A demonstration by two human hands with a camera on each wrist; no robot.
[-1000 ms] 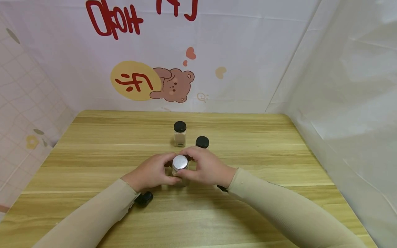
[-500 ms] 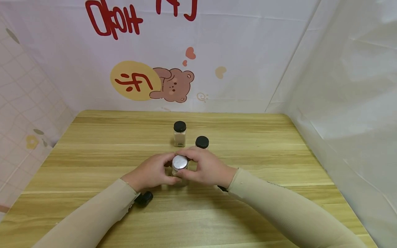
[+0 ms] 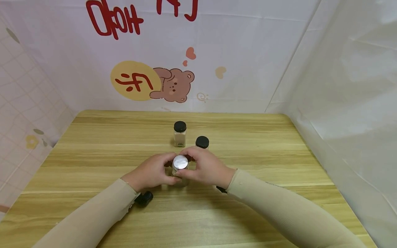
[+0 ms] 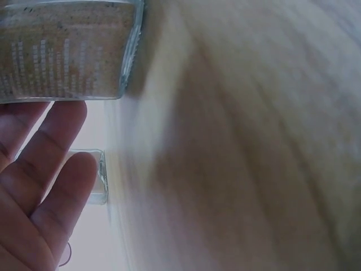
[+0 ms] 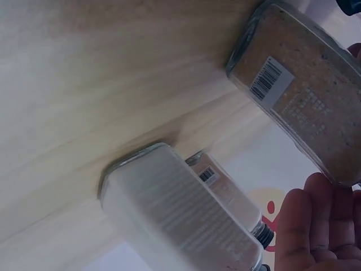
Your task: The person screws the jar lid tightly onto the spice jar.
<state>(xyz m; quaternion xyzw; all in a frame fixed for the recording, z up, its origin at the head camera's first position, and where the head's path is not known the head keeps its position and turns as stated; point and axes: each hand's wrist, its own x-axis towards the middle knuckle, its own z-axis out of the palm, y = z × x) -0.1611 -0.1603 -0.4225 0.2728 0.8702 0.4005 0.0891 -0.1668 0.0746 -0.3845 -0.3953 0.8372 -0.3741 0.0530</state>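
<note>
A square glass spice jar (image 5: 304, 90) with a flat silver top (image 3: 180, 162) stands upright between both hands. Speckled brown powder fills it, and a barcode label shows in the right wrist view. My left hand (image 3: 153, 173) grips the upper part from the left, thumb in front. From the other side my right hand (image 3: 206, 166) holds the jar near its top, thumb across the front rim. Some fingers of both hands stay off the jar, as the wrist views show. In the left wrist view the jar (image 4: 67, 53) meets the fingertips.
Behind the hands stands a black-capped jar (image 3: 180, 134) of pale powder. Another black-capped jar (image 3: 202, 142), partly hidden by the right hand, stands nearer; its pale contents show in the right wrist view. A black round piece (image 3: 146, 198) sits by the left wrist on the wooden table (image 3: 108, 137).
The shine on the silver top differs slightly. Both hands stay around the jar in nearly the same place, and the two jars behind have not moved.
</note>
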